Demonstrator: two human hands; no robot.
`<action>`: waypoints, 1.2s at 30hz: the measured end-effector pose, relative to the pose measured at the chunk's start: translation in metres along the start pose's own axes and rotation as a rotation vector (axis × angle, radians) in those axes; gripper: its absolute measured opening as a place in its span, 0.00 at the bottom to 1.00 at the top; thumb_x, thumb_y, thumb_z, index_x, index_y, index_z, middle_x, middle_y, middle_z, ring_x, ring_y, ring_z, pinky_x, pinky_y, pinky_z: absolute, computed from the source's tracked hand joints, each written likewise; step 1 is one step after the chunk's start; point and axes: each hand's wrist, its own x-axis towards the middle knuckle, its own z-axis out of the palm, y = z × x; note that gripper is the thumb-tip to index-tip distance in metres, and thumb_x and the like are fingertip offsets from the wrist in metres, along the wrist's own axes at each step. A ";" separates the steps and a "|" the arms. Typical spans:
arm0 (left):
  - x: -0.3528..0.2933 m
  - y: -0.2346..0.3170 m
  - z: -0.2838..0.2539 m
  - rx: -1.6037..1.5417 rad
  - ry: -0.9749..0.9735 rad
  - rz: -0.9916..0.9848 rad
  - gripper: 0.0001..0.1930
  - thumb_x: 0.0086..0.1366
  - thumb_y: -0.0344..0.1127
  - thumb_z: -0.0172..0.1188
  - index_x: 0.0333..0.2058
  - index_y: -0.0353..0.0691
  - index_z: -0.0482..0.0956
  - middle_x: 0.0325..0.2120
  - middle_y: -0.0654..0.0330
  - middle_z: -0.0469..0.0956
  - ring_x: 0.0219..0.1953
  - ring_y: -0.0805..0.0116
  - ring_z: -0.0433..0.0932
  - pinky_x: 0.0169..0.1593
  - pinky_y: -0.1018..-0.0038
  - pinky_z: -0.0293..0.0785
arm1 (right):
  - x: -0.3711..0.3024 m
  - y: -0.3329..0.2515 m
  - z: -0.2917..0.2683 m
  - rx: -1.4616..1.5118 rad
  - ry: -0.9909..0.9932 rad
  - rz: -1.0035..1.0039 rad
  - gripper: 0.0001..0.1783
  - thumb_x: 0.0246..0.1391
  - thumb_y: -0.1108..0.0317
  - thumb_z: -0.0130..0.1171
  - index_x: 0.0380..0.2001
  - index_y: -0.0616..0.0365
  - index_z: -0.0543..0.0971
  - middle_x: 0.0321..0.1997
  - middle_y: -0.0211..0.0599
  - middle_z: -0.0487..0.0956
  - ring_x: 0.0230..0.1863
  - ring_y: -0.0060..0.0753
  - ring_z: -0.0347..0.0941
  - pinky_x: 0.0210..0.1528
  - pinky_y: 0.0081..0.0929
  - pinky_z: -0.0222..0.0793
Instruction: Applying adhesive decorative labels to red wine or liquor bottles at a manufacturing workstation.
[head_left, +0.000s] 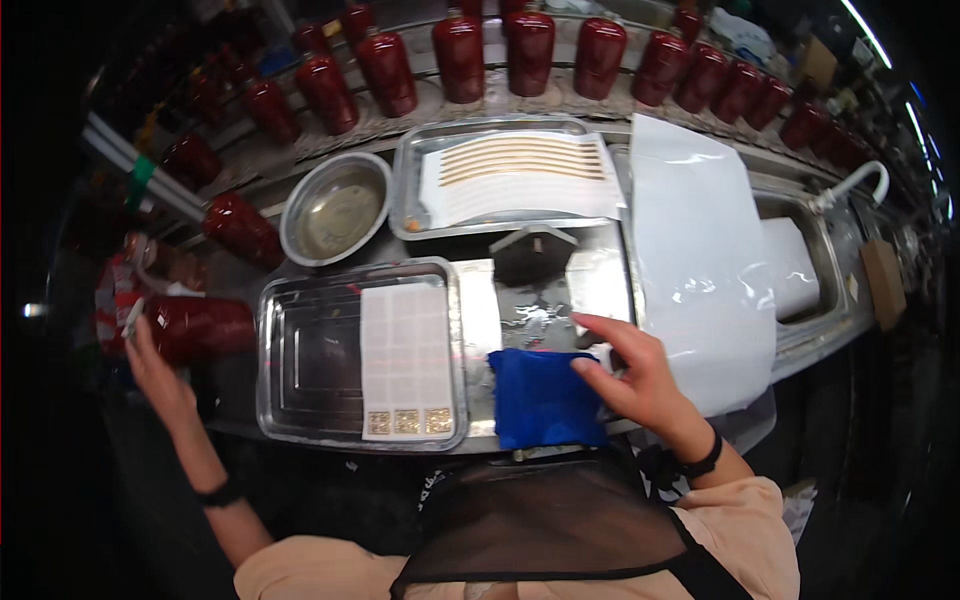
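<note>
The right hand lies at about 4 o'clock on the bench, palm down and fingers spread loosely, its grip closed on nothing; the fingertips rest on the right edge of a blue cloth folded into a square near the bench's front edge. The left hand is far out at 9 o'clock, fingers against a dark red bottle lying on its side; whether the grip wraps round it I cannot tell (the view is dim there).

Left of the cloth stands a steel tray holding a white label sheet, a grid of pale squares with three gold square labels left along its lower row. At 12 o'clock a second tray carries a white sheet with long gold strip labels in curved rows. A round steel bowl sits at 11 o'clock. A large white glossy sheet drapes over the bench at 2 o'clock. Upright red bottles line the far side in an arc.
</note>
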 end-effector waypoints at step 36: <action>-0.241 0.019 0.274 0.050 -1.109 -0.383 0.44 0.50 0.52 0.73 0.48 0.30 0.53 0.46 0.42 0.71 0.49 0.59 0.75 0.49 0.66 0.75 | -0.030 0.023 -0.016 -0.075 -0.256 0.099 0.61 0.33 0.59 0.76 0.69 0.57 0.53 0.47 0.51 0.71 0.44 0.54 0.71 0.43 0.39 0.69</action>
